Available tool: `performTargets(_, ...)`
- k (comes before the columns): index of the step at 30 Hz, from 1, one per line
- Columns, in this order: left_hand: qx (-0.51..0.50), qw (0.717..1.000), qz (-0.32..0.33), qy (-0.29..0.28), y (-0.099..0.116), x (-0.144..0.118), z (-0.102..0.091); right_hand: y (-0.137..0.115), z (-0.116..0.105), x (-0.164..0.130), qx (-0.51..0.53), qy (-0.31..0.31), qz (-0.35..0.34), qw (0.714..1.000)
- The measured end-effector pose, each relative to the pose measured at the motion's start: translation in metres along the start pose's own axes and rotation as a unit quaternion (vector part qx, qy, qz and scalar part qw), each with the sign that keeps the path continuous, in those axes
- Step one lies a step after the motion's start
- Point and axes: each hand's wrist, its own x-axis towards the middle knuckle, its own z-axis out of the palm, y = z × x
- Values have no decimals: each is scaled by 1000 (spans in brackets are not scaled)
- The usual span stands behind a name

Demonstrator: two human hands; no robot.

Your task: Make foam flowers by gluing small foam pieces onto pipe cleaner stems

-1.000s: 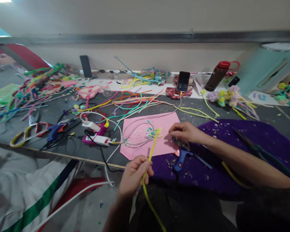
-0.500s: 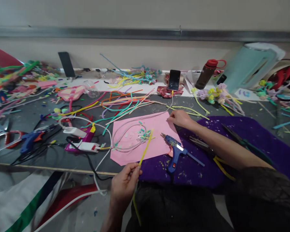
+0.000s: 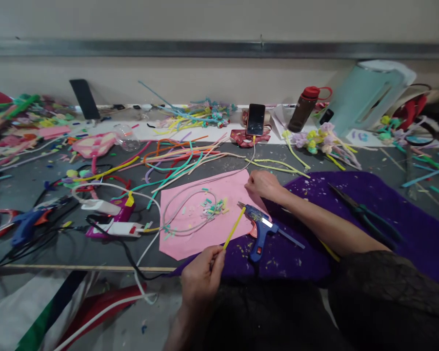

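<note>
My left hand point(image 3: 205, 273) is closed on a yellow pipe cleaner point(image 3: 234, 227), whose far end slants up to the nozzle of a blue glue gun point(image 3: 261, 231). Whether that end touches the nozzle I cannot tell. The glue gun lies on its side, partly over a pink sheet point(image 3: 177, 202) and partly on purple cloth point(image 3: 296, 261). At the sheet's top right corner rests my right hand point(image 3: 264, 185), fingers curled together; what they may hold is hidden. Small cut bits point(image 3: 212, 208) in green, white and yellow lie on the sheet.
A white cable point(image 3: 142, 248) loops over the pink sheet. Purple power bank point(image 3: 113, 219) and a second glue gun point(image 3: 29, 222) are on the left. Pliers point(image 3: 362, 212) lie on the cloth at right. Behind are loose pipe cleaners point(image 3: 183, 161), a phone point(image 3: 256, 119) and a bottle point(image 3: 303, 109).
My left hand has moved right with the yellow pipe cleaner, bringing its tip from over the cut bits to the glue gun's nozzle. My right hand stays at the sheet's corner. The view has shifted slightly.
</note>
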Motion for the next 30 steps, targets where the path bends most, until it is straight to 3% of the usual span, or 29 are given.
performTargets(5,33,999,36,-10,-1,3,-1,-4,-1,-1,-7,-13,-13,1000)
performTargets(11,19,992,128,10,-1,12,6,-2,-2,-13,-7,7,-26,1000)
performTargets(24,87,990,109,-34,25,48,35,63,-15,-3,34,-15,-47,998)
performTargets(30,79,988,98,-89,46,54,53,85,-13,-5,43,-6,-54,998)
